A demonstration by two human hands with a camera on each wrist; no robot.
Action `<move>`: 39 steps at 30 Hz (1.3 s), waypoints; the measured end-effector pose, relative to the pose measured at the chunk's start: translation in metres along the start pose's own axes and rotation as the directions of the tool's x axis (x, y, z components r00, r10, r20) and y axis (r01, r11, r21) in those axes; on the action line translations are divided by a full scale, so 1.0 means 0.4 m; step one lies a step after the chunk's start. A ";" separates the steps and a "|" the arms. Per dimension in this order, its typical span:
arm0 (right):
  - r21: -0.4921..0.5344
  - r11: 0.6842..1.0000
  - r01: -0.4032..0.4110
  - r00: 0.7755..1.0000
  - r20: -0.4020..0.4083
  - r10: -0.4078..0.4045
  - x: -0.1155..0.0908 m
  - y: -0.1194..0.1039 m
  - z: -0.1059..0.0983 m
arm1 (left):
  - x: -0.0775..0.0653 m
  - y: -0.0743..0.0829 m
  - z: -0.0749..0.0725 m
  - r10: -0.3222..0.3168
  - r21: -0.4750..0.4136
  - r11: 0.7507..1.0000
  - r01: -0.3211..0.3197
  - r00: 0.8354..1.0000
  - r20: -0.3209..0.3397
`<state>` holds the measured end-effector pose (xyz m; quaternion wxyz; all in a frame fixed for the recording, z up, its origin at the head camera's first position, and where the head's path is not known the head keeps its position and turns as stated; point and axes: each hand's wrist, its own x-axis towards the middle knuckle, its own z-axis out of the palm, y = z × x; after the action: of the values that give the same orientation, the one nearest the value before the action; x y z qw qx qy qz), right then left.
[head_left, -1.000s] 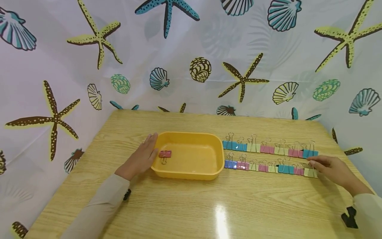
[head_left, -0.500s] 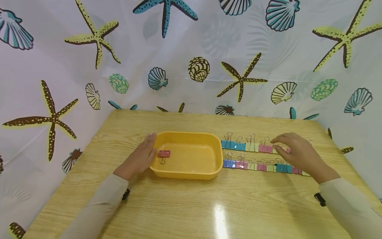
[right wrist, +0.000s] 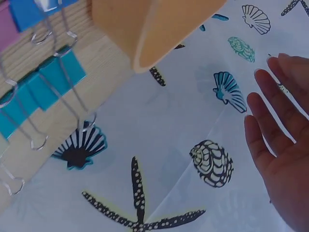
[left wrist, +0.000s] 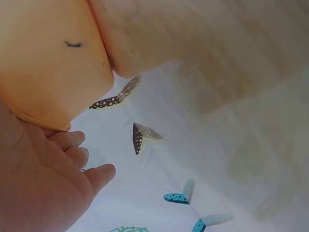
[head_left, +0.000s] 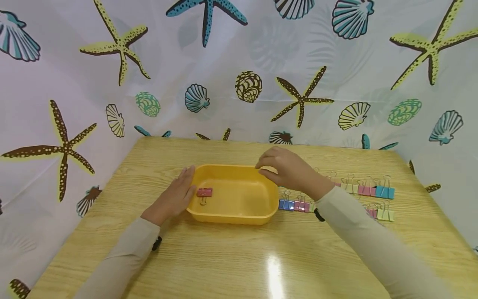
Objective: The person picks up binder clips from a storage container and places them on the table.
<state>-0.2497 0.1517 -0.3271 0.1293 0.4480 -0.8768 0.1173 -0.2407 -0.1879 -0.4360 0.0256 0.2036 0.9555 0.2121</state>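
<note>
My left hand (head_left: 173,199) rests against the left rim of a yellow plastic tray (head_left: 233,219), its fingers straight along the side. The left wrist view shows that hand (left wrist: 43,179) at the tray's edge. Inside the tray, near its left end, lies a pink binder clip (head_left: 204,192) with its wire handles toward me. My right hand (head_left: 289,170) hovers by the tray's back right corner. In the right wrist view its fingers (right wrist: 273,113) are spread loosely and hold nothing. Teal binder clips (right wrist: 63,75) lie beside the tray in that view.
Two rows of colored binder clips run rightward from the tray; a blue clip (head_left: 384,192) ends the back row and a pale yellow clip (head_left: 386,215) the front row. My right arm covers parts of both. A shell-patterned cloth (head_left: 224,62) hangs behind the wooden table (head_left: 209,257).
My right hand has moved left from the right end of the clip rows, across them, to the tray's right side. The left hand and the pink binder clip stay in place.
</note>
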 end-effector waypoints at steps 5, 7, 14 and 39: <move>-0.145 0.984 0.100 0.992 0.090 -0.088 0.080 -0.038 0.040 | 0.002 -0.001 0.002 0.008 0.026 1.000 -0.008 1.000 0.000; -0.234 0.961 0.146 0.985 0.127 -0.119 0.107 -0.050 0.060 | 0.003 -0.001 0.001 0.011 0.034 0.999 -0.011 1.000 0.003; -0.382 0.898 0.218 0.959 0.256 -0.123 0.187 -0.094 0.124 | 0.008 -0.001 -0.003 0.015 0.047 0.999 -0.016 1.000 0.014; -0.434 0.875 0.213 0.894 0.448 0.005 0.297 -0.201 0.266 | 0.001 0.007 -0.007 0.011 0.064 0.998 -0.012 1.000 0.008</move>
<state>-0.2642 -0.0181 -0.3803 0.0413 0.4651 -0.8589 -0.2105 -0.2402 -0.1865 -0.4321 0.0217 0.2107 0.9605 0.1806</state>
